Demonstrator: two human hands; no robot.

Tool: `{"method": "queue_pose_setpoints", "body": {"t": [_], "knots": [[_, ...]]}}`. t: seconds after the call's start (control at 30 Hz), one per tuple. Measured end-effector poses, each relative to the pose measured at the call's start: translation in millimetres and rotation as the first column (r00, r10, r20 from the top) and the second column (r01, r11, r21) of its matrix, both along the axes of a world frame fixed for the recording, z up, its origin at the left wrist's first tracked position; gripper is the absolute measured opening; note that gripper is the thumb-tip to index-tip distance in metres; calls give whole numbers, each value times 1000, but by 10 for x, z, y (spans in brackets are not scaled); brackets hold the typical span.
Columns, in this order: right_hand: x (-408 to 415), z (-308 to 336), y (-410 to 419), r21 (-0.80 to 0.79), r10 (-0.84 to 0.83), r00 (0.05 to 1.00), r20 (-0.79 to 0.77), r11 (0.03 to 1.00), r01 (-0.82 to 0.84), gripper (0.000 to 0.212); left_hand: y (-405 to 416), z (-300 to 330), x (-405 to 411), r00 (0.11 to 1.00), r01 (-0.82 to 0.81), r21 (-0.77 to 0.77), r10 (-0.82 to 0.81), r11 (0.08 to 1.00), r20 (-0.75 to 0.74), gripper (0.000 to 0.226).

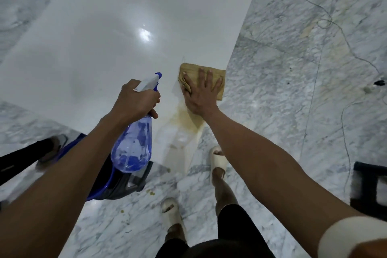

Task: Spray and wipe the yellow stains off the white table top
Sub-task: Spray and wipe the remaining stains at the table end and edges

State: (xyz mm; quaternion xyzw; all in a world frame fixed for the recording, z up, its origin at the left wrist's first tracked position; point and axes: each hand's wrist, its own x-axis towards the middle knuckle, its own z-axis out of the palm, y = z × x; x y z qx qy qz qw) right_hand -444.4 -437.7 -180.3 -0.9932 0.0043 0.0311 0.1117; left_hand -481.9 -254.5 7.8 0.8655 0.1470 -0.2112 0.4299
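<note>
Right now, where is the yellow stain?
In the head view, the yellow stain lies near the table top's right edge, just below the right hand pressing the cloth.

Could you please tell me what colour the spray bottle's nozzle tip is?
Blue; the spray bottle has a white head with a blue nozzle tip, seen in the head view.

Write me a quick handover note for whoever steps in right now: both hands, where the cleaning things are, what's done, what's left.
Left hand grips the translucent blue plastic spray bottle by its neck, nozzle aimed over the table.
Right hand presses flat on the folded tan cleaning cloth, at the right edge of the glossy white table top.
Done: most of the top looks clean.
Left: a yellow stain smear just nearer than the cloth, with streaks running on toward the near corner; wipe it, respraying if needed.
</note>
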Motion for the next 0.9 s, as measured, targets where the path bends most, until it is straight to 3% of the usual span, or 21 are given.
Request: {"method": "queue_pose_setpoints", "body": {"t": [0.13, 0.2, 0.4, 0.53, 0.9], "knots": [[-461, 38, 336, 1, -37, 998, 50, 999, 37, 59, 383, 48, -456, 1000, 24, -41, -24, 999, -4, 44], [-666, 56, 472, -5, -28, 999, -21, 1000, 28, 55, 558, 62, -661, 1000, 12, -65, -13, 998, -12, 51], [-1315, 89, 882, 12, -52, 997, -61, 999, 52, 53, 946, 65, -1129, 999, 48, -88, -49, 995, -18, 47], [-1576, 135, 1096, 24, -61, 998, -12, 998, 61, 66, 1088, 104, -1246, 997, 76, -102, -74, 992, 24, 52], [-2383, -29, 1400, 37, -38, 996, 82, 999, 35, 53, 1172, 24, -1686, 990, 140, -88, -140, 986, 9, 53]]}}
